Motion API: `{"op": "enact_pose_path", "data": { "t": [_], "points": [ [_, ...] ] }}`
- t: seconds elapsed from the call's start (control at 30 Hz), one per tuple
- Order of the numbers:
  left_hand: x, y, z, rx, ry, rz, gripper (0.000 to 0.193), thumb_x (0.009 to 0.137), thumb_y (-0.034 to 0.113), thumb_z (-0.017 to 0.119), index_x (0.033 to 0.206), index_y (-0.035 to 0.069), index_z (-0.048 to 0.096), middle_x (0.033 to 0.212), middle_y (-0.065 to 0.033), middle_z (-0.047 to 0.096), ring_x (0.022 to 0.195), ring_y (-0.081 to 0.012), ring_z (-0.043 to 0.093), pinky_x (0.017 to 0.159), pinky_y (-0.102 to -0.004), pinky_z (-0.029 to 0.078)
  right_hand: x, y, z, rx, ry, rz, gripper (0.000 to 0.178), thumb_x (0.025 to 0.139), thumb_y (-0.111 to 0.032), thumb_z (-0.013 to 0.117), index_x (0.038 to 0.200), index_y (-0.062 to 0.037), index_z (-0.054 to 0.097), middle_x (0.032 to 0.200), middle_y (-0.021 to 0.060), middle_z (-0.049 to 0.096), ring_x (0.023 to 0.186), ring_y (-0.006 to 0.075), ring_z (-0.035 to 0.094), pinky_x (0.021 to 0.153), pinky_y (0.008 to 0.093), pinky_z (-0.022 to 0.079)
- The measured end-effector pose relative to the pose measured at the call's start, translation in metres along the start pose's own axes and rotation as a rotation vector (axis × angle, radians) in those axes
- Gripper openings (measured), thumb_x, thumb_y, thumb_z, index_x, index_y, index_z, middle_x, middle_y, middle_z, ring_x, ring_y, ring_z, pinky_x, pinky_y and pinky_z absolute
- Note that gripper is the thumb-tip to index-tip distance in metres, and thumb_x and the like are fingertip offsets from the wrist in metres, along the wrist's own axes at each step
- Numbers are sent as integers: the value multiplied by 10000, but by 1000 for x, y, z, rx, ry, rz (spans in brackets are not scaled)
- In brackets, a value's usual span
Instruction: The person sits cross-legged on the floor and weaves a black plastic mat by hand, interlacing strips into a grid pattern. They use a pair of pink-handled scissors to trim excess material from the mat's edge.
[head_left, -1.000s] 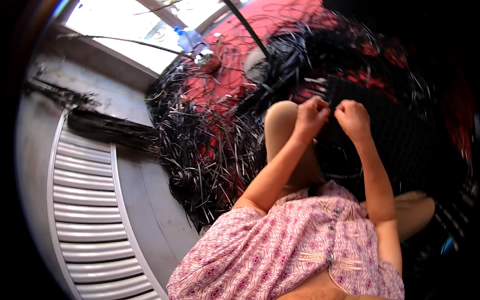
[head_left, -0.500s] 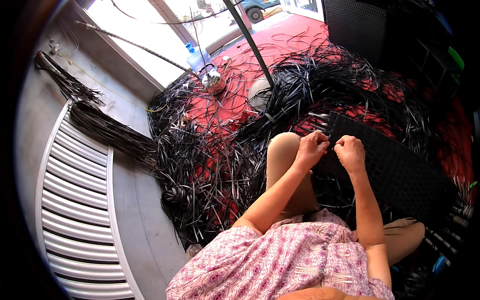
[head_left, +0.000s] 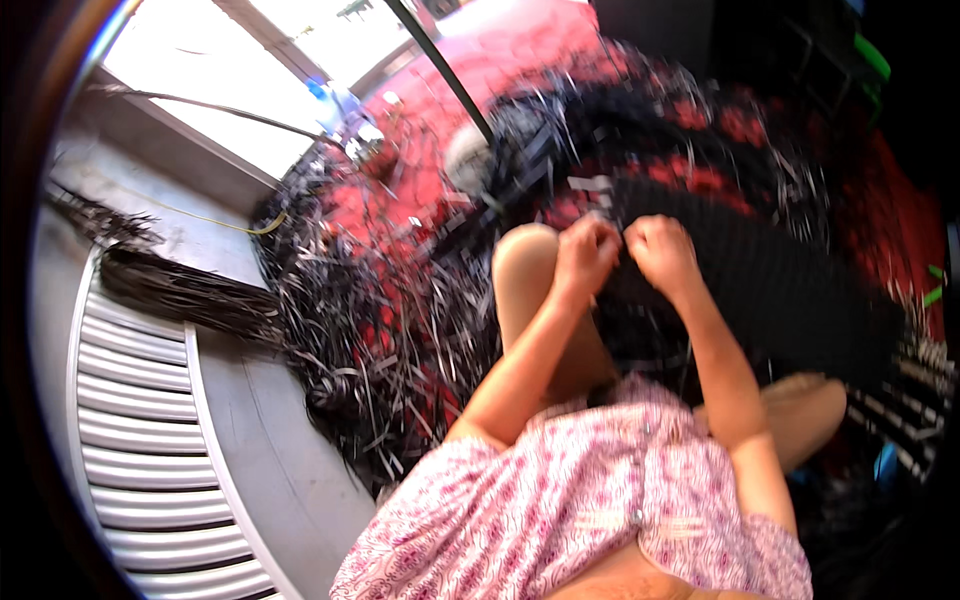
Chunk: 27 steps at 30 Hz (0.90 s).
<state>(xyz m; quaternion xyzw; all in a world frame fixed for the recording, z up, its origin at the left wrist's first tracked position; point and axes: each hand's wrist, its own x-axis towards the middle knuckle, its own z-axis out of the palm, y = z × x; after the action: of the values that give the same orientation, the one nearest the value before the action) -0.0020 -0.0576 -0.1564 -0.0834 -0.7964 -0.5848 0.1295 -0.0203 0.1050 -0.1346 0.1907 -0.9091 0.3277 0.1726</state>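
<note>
My left hand (head_left: 588, 258) is closed, fingers curled, beside my raised left knee (head_left: 525, 250) at the left end of a black woven panel (head_left: 785, 275). A short gap to the right, my right hand (head_left: 662, 252) is closed too, with thumb and fingers pressed together over the panel's edge. Motion blur hides whatever is between the fingers of either hand. The panel slants away to the lower right across my lap. Pale strip ends (head_left: 590, 183) stick out at its upper left corner.
Loose black strips (head_left: 350, 400) lie heaped over the red floor (head_left: 440, 90). To the left, a bundle of dark strips (head_left: 190, 285) rests on a silver slatted bench (head_left: 150, 430). A dark pole (head_left: 440, 70) slants down behind the pile, near a blue water jug (head_left: 335, 108).
The whole view has shifted and blurred, so the scene sits further up and left in the picture. Both hands stay closed, at about the same spot over the panel's end.
</note>
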Motion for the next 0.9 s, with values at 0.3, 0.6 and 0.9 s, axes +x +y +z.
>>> {"op": "enact_pose_path", "data": {
  "t": [0.3,0.6,0.9],
  "points": [
    [-11,-5,2,47,52,-104,112,869,33,721,961,-20,687,846,-99,724,682,-148,713,621,-276,574,8,-11,-9,144,-253,304,211,761,-139,638,883,-96,805,910,182,741,927,354,718,883,435,567],
    [-23,9,-5,433,55,-43,235,817,123,751,1046,74,725,889,-75,666,851,-258,671,789,-386,537,13,-8,-2,49,-343,376,177,786,-141,706,926,-149,815,994,162,756,1001,334,719,912,423,562],
    [-28,-1,3,319,165,-90,366,798,135,783,1127,26,664,993,-118,659,883,-252,679,833,-379,544,16,-27,8,-182,-331,374,130,787,-180,746,902,-131,784,978,177,754,993,355,723,895,443,576]
  ]
}}
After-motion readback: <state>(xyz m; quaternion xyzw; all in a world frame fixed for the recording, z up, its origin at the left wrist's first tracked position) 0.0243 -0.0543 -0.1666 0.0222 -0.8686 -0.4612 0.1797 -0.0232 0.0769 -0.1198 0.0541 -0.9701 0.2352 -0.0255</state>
